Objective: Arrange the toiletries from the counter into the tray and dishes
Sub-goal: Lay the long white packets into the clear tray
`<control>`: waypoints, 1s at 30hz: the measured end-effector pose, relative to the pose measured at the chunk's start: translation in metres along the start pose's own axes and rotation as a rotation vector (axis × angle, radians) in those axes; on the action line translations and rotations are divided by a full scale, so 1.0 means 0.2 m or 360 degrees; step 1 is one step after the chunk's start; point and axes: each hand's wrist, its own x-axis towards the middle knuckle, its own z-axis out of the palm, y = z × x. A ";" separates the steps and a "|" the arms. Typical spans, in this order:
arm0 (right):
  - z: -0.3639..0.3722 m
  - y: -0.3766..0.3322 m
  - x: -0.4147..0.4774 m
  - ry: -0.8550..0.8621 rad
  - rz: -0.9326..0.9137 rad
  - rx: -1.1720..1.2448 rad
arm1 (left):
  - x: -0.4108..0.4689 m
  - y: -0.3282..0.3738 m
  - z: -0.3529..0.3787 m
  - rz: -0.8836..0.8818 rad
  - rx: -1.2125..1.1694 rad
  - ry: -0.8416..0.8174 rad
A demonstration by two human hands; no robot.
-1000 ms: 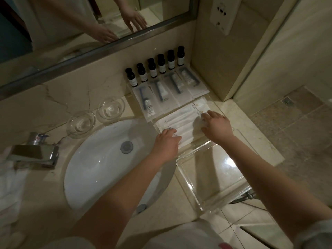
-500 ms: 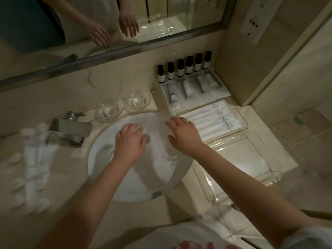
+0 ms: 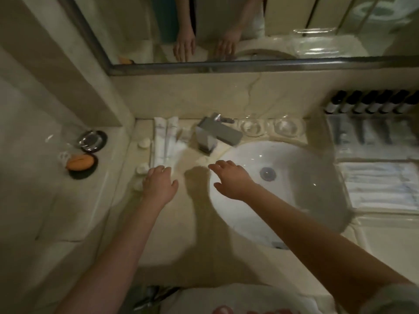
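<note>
While both hands are open and hold nothing, the left hand [image 3: 159, 185] is nearer the white packets [image 3: 165, 145]. They lie long, pointing away from its grip, just past the fingertips [image 3: 158, 169].

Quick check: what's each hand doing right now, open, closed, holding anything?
Left hand: open, holding nothing, fingertips at the near end of the white packets.
Right hand: open, fingers spread, holding nothing, above the sink rim.
</note>
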 end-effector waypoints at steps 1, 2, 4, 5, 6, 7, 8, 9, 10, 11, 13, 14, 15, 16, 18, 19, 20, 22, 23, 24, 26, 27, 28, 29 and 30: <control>0.01 -0.04 0.06 -0.0028 -0.0008 -0.0003 | 0.01 -0.06 -0.01 -0.0059 -0.0033 -0.0015; 0.01 -0.07 0.10 -0.0051 -0.0010 0.0003 | 0.03 -0.09 -0.01 -0.0109 -0.0060 -0.0034; 0.03 -0.15 0.23 -0.0110 -0.0035 0.0000 | 0.07 -0.19 -0.02 -0.0211 -0.0103 -0.0073; 0.03 -0.18 0.29 -0.0139 -0.0047 -0.0014 | 0.11 -0.23 -0.02 -0.0237 -0.0120 -0.0076; 0.03 -0.21 0.35 -0.0166 -0.0056 -0.0028 | 0.14 -0.27 -0.02 -0.0253 -0.0146 -0.0081; 0.04 -0.24 0.41 -0.0182 -0.0057 -0.0041 | 0.18 -0.29 -0.03 -0.0262 -0.0177 -0.0092; 0.04 -0.26 0.47 -0.0192 -0.0053 -0.0063 | 0.22 -0.31 -0.04 -0.0267 -0.0208 -0.0106; 0.03 -0.27 0.52 -0.0197 -0.0055 -0.0096 | 0.26 -0.32 -0.05 -0.0270 -0.0232 -0.0115; 0.02 -0.29 0.58 -0.0212 -0.0062 -0.0134 | 0.31 -0.32 -0.06 -0.0269 -0.0252 -0.0125; 0.02 -0.30 0.63 -0.0244 -0.0071 -0.0176 | 0.35 -0.32 -0.07 -0.0261 -0.0275 -0.0132; 0.00 -0.32 0.73 -0.0322 -0.0083 -0.0218 | 0.43 -0.32 -0.07 -0.0253 -0.0352 -0.0153; 0.00 -0.33 0.78 -0.0344 -0.0062 -0.0179 | 0.46 -0.31 -0.07 -0.0259 -0.0401 -0.0166; 0.00 -0.35 0.82 -0.0350 -0.0008 -0.0086 | 0.49 -0.30 -0.07 -0.0267 -0.0445 -0.0178; 0.01 -0.36 0.87 -0.0336 0.0074 0.0035 | 0.51 -0.29 -0.06 -0.0275 -0.0481 -0.0189; 0.03 -0.40 0.94 -0.0263 0.0252 0.0263 | 0.55 -0.28 -0.04 -0.0301 -0.0556 -0.0206; 0.05 -0.41 0.99 -0.0231 0.0353 0.0339 | 0.56 -0.28 -0.03 -0.0329 -0.0620 -0.0222; 0.06 -0.42 1.02 -0.0206 0.0469 0.0399 | 0.57 -0.28 -0.02 -0.0369 -0.0696 -0.0248; 0.08 -0.44 1.09 -0.0149 0.0727 0.0579 | 0.59 -0.30 -0.02 -0.0438 -0.0809 -0.0298; 0.09 -0.45 1.12 -0.0124 0.0826 0.0677 | 0.60 -0.30 -0.02 -0.0458 -0.0836 -0.0319; 0.09 -0.45 1.14 -0.0113 0.0887 0.0725 | 0.62 -0.31 -0.02 -0.0477 -0.0863 -0.0328; 0.10 -0.47 1.16 -0.0113 0.0897 0.0657 | 0.64 -0.32 -0.03 -0.0502 -0.0945 -0.0315; 0.12 -0.47 1.18 -0.0119 0.0893 0.0585 | 0.65 -0.33 -0.04 -0.0500 -0.0973 -0.0313; 0.12 -0.47 1.19 -0.0135 0.0904 0.0540 | 0.66 -0.33 -0.05 -0.0492 -0.0982 -0.0316; 0.13 -0.47 1.20 -0.0152 0.0918 0.0544 | 0.67 -0.34 -0.05 -0.0481 -0.0980 -0.0313; 0.13 -0.47 1.21 -0.0176 0.0943 0.0609 | 0.67 -0.34 -0.05 -0.0472 -0.0984 -0.0302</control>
